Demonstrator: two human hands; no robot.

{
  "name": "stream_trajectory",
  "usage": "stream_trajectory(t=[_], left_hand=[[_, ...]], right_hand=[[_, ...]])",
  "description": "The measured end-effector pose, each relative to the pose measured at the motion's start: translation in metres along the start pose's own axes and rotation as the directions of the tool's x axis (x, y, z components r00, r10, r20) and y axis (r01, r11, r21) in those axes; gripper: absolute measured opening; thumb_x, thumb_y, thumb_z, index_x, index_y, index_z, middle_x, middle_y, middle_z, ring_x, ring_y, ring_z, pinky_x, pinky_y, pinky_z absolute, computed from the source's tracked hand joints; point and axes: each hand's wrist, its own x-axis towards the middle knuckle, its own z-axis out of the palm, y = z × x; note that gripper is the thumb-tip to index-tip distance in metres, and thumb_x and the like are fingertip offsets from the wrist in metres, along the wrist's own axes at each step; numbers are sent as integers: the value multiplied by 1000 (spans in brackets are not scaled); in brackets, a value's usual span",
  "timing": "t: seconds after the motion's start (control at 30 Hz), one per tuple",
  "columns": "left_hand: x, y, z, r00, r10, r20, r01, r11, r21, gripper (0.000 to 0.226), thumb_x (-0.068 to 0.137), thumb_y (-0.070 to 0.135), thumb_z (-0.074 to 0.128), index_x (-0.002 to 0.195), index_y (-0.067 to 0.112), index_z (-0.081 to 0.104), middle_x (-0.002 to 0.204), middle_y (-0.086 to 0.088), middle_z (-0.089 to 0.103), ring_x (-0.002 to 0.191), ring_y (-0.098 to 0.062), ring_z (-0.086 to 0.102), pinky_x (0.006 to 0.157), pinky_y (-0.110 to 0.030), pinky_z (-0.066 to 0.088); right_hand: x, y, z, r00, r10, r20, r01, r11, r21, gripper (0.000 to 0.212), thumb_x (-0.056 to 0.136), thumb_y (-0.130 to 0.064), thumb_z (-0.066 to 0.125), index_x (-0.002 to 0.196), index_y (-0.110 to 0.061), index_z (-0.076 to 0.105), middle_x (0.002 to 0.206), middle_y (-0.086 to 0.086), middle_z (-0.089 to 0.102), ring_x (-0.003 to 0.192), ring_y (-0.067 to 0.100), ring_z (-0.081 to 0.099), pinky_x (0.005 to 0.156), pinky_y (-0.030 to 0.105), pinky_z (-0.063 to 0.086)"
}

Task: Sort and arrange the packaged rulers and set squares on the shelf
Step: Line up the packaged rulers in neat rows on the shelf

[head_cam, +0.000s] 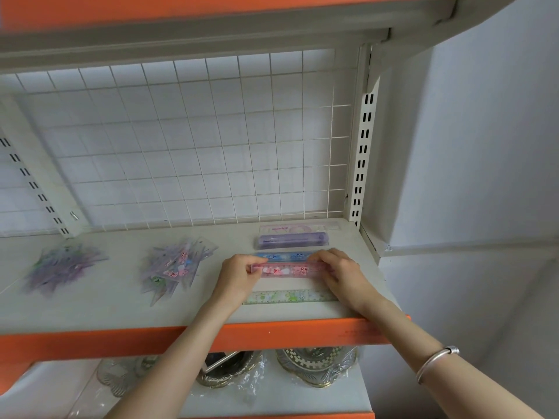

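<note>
My left grip (239, 275) and right grip (341, 272) pinch the pink ruler (287, 270) by its ends; it could slip (slick wrapper) and knock the blue ruler (284, 255) askew.

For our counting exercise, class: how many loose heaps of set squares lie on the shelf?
2. The left heap lies far left on the shelf; the middle heap sits just left of the left hand gripping the pink ruler. More could lie beyond the picture's left edge.
</note>
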Motion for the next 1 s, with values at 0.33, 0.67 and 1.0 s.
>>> stream_trajectory(t=[0.33, 0.67, 1.0], left_hand=[[13, 4, -7, 989, -14, 148, -7, 990, 141, 26, 91, 8, 58, 115, 13, 68, 118, -5, 60, 108, -18, 56, 88, -19, 37], [22, 16, -17, 959, -54, 279, -6, 978, 211, 26, 91, 10, 61, 116, 10, 67, 120, -6, 65, 110, -17, 58, 86, -16, 37], [30, 23, -28, 887, -74, 456, -49, 966, 252, 40, 85, 18, 69, 124, 13, 61, 124, -1, 60, 105, -14, 58, 89, -19, 42]], right_hand=[[12, -11, -16, 985, -2, 175, 59, 945, -323, 38, 87, -20, 60, 124, -25, 57, 118, -2, 54, 108, 21, 54, 96, 38, 40], [23, -24, -22, 957, 23, 289, 114, 886, -449, 29, 89, -24, 58, 117, -17, 61, 111, 4, 61, 100, 25, 58, 78, 29, 44], [33, -19, -37, 917, 125, 380, 35, 921, -389, 50, 77, -8, 63, 126, -16, 57, 112, 5, 61, 100, 19, 56, 86, 27, 48]])
